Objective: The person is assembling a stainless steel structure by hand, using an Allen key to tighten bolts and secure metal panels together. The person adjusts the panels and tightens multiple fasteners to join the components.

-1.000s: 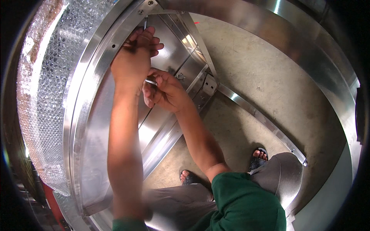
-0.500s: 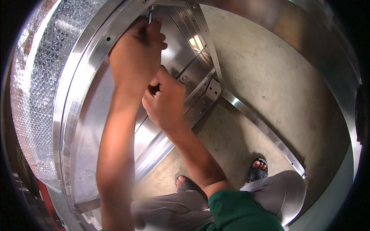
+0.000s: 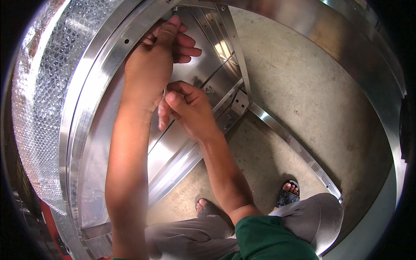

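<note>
My left hand (image 3: 158, 47) reaches up under the metal frame's upper rail. Its thumb and forefinger are pinched together at the lower end of a small bolt (image 3: 175, 8) that hangs from the rail; the other fingers stick out to the right. Below it, beside the left wrist, is my right hand (image 3: 186, 104), fingers curled. A thin shiny metal piece (image 3: 164, 92) shows at its fingertips; most of it is hidden, so its kind cannot be told. Behind both hands is a smooth metal panel (image 3: 130, 143).
Bubble wrap (image 3: 47, 108) covers the frame's outer left side. A metal bar (image 3: 299, 149) runs low from the frame's corner bracket (image 3: 239, 102) across the concrete floor (image 3: 299, 78). My sandalled feet rest below, and a curved-looking metal edge (image 3: 355, 56) passes at the upper right.
My left hand's fingers have spread from a tighter grip, and the thin metal rod seen above them no longer shows. My right hand has turned and opened slightly, moving a little lower.
</note>
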A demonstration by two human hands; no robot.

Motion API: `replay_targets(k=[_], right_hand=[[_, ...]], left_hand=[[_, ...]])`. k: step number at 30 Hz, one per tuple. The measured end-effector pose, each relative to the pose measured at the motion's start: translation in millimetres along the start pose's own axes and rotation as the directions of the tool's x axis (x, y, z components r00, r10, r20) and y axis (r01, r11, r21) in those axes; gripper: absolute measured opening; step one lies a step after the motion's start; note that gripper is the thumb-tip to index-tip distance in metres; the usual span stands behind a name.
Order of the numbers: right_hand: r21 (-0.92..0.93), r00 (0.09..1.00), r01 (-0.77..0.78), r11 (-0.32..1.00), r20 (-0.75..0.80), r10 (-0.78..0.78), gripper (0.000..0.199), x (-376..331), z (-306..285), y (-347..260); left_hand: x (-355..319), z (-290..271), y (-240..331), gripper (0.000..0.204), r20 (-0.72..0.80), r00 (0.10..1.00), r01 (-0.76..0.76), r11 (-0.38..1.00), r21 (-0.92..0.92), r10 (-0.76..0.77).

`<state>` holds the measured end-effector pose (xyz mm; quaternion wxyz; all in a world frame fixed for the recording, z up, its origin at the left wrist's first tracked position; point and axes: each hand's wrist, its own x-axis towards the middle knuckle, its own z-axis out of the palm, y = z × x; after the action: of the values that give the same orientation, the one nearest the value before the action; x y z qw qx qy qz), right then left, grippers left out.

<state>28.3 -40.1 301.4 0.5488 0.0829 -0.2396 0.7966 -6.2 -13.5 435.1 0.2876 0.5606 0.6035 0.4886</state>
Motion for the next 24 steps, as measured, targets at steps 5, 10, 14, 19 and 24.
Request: replay_targets(k=[5,10,14,19,24], right_hand=[[-0.248,0.980,-0.017,0.969,-0.195,-0.033,0.011,0.9,8.4,-9.5],[-0.862,0.883,-0.005,0.507,-0.242,-0.401,0.012,-2.3,22.2,-3.3],[-0.222,0.952,0.118,0.968,-0.252,-0.174,0.019,-4.9,14.1,-1.2],[0.026,0.997,0.033,0.999,-0.066,-0.031,0.020,3.7,-2.9,-5.3],[-0.622,0.930,0.142,0.770,-0.184,-0.319,0.012,8.2,8.1,8.1]], left_hand=[[-3.1,1.2,-4.5,0.024,-0.093,0.991,-0.076,0.973,0.216,0.098],[-1.8,5.1,-11.0,0.020,-0.105,0.935,-0.180,0.709,0.682,0.339],[3.4,6.4,-14.4,0.022,-0.125,0.959,-0.150,0.827,0.543,0.256],[5.0,6.1,-15.9,0.024,-0.095,0.990,-0.088,0.982,0.166,0.104],[-2.4,5.1,-6.5,0.023,-0.092,0.974,-0.130,0.845,0.519,0.206]])
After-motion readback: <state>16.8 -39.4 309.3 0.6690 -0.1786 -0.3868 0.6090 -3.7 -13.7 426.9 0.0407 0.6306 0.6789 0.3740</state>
